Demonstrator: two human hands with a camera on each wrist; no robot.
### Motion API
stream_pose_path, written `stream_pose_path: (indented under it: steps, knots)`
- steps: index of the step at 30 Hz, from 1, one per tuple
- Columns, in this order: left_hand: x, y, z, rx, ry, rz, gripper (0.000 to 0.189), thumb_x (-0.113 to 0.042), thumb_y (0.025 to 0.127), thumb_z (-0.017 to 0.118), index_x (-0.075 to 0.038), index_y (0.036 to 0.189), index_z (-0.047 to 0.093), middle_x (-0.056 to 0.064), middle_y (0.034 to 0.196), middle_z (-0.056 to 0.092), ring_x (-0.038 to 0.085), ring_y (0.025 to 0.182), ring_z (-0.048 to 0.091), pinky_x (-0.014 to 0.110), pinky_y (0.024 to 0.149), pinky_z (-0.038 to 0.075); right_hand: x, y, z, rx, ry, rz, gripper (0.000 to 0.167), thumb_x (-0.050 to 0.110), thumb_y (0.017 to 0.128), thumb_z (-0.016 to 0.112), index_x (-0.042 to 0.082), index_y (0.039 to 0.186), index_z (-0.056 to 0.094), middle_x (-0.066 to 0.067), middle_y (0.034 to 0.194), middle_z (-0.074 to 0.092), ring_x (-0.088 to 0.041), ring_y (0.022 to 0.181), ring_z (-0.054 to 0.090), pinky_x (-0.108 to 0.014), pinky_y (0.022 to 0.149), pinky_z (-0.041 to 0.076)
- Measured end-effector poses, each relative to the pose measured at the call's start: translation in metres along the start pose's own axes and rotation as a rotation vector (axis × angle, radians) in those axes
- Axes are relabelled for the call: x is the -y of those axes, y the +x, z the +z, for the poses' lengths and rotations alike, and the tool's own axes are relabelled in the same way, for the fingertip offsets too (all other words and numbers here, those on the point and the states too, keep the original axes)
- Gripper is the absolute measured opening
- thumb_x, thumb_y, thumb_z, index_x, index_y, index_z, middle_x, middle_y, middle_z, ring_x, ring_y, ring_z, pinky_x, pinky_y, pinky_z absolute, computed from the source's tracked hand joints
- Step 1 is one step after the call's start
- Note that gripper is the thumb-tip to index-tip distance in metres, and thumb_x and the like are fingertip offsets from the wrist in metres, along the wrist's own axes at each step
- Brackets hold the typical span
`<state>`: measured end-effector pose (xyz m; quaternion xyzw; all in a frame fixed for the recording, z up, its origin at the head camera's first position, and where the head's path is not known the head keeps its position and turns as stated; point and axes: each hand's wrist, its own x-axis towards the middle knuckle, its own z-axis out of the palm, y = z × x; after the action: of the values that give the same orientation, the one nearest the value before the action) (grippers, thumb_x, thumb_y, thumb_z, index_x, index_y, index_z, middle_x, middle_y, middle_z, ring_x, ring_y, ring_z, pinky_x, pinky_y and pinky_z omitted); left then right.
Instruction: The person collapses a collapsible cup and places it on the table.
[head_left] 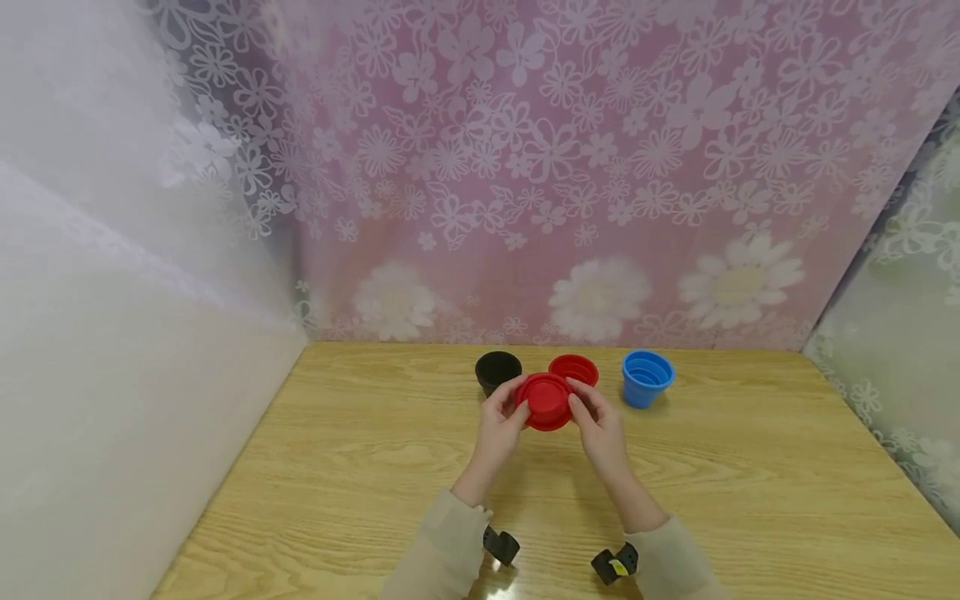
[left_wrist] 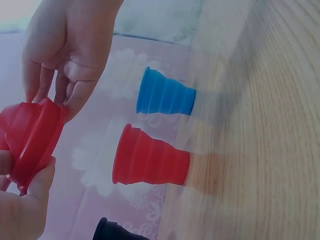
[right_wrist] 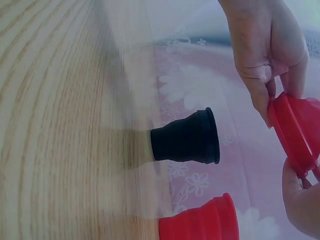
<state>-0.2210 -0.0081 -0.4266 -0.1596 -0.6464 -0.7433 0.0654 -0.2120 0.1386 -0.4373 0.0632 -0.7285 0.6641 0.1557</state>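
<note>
A red collapsible cup (head_left: 547, 402) is held up above the table between both hands, its flat round base facing the head camera. Its body looks partly folded down toward the rim, as the held cup (left_wrist: 35, 135) shows side-on in the left wrist view. The left hand (head_left: 498, 427) pinches its left edge between thumb and fingers. At the opposite edge, the right hand (head_left: 602, 433) pinches it likewise. Behind the hands stand a black cup (head_left: 498, 367), a second red cup (head_left: 576, 367) and a blue cup (head_left: 647, 379), all upright with ribbed or stepped walls and mouths up.
The wooden table (head_left: 360, 467) runs back to a pink flowered curtain (head_left: 480, 167). Pale sheeting (head_left: 135, 350) closes the left side, and a flowered sheet (head_left: 900, 350) hangs at the right. Each wrist wears a small black camera.
</note>
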Motion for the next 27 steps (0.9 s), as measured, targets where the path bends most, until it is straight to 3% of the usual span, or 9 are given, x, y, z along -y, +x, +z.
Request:
stream_pose_path:
  steps: [7, 10, 15, 27]
  knots:
    - [0.019, 0.004, -0.003, -0.056, -0.138, -0.131, 0.042, 0.007, 0.087, 0.047, 0.000, 0.128, 0.043, 0.015, 0.112, 0.051, 0.017, 0.089, 0.055, 0.031, 0.070, 0.051, -0.004, -0.004, 0.001, 0.060, 0.170, 0.026, 0.038, 0.001, 0.088, 0.051, -0.006, 0.124, 0.043, -0.026, 0.115, 0.048, -0.009, 0.092, 0.057, -0.032, 0.076, 0.047]
    - [0.020, 0.005, -0.002, -0.072, -0.165, -0.142, 0.041, 0.004, 0.088, 0.048, -0.004, 0.128, 0.043, 0.013, 0.113, 0.051, 0.016, 0.087, 0.055, 0.027, 0.068, 0.051, -0.004, -0.006, 0.003, 0.071, 0.209, 0.047, 0.040, -0.001, 0.086, 0.053, -0.006, 0.125, 0.042, -0.025, 0.115, 0.048, -0.010, 0.091, 0.058, -0.036, 0.076, 0.047]
    - [0.019, 0.005, -0.001, -0.059, -0.199, -0.145, 0.042, 0.003, 0.089, 0.047, -0.002, 0.130, 0.040, 0.014, 0.116, 0.049, 0.020, 0.094, 0.055, 0.030, 0.072, 0.050, -0.005, -0.006, 0.006, 0.075, 0.220, 0.084, 0.043, -0.004, 0.084, 0.054, -0.004, 0.125, 0.041, -0.023, 0.113, 0.048, -0.013, 0.086, 0.057, -0.029, 0.073, 0.049]
    - [0.016, 0.004, -0.001, -0.030, -0.205, -0.161, 0.041, -0.001, 0.092, 0.043, -0.003, 0.132, 0.037, 0.015, 0.122, 0.046, 0.024, 0.100, 0.053, 0.031, 0.074, 0.049, -0.002, -0.006, 0.005, 0.058, 0.228, 0.110, 0.042, -0.005, 0.085, 0.053, -0.001, 0.125, 0.041, -0.023, 0.113, 0.048, -0.013, 0.087, 0.057, -0.031, 0.075, 0.049]
